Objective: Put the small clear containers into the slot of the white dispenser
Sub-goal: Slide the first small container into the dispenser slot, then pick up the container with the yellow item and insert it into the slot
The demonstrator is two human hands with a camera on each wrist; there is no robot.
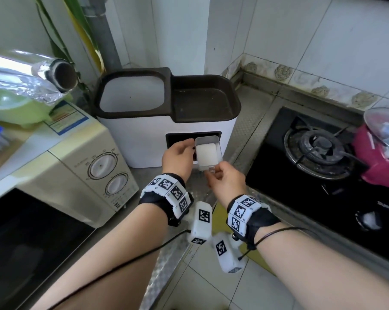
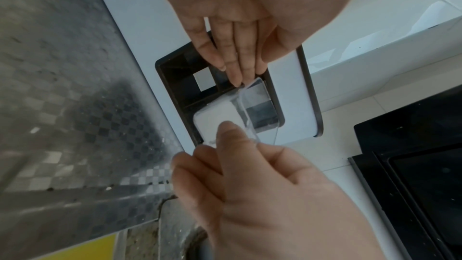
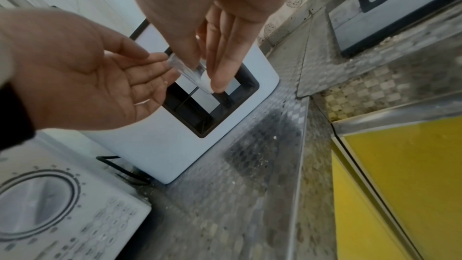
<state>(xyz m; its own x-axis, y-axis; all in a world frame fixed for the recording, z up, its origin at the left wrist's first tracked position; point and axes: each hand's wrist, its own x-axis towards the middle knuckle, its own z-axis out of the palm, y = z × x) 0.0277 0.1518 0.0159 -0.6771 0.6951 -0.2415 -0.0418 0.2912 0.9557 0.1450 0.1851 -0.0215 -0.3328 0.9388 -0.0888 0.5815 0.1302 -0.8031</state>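
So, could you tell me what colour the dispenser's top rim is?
Dark brown; the rim shows best in the head view.

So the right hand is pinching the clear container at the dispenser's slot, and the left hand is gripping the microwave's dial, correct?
Not quite. The right hand does pinch the clear container at the dispenser's slot, but the left hand is not on the microwave's dial. The head view shows it beside the container at the slot, fingers extended.

dispenser (image 1: 144, 142) between microwave (image 1: 77, 166) — stove (image 1: 318, 151)
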